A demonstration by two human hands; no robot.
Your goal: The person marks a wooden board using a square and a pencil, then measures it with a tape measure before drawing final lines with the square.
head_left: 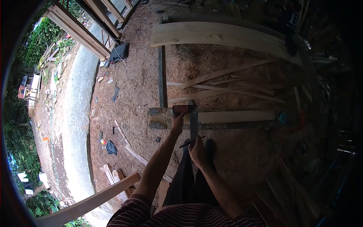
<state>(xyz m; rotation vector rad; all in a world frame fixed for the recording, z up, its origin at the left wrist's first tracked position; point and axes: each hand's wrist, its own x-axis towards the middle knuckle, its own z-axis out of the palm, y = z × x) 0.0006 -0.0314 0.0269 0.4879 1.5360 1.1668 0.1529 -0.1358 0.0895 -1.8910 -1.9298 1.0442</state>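
Observation:
My left hand point(178, 122) is closed around the dark red-and-black handle of a try square point(194, 126), close over the near workbench beam. The square's flat metal blade points down toward my body. At the blade's lower end is my right hand point(197, 152), its fingers closed on a thin dark pencil point(186, 144) that sticks out to both sides. A pale board point(236, 116) lies along the beam point(242, 125) to the right of the square. Left of my hand, the weathered beam end point(158, 118) shows.
Wide planks point(215, 34) rest across the far side of the frame, joined by a dark crosspiece point(162, 77). Loose wood strips point(227, 89) lie on the shavings between. A long beam point(90, 198) crosses at lower left. A person point(289, 20) is at the far right.

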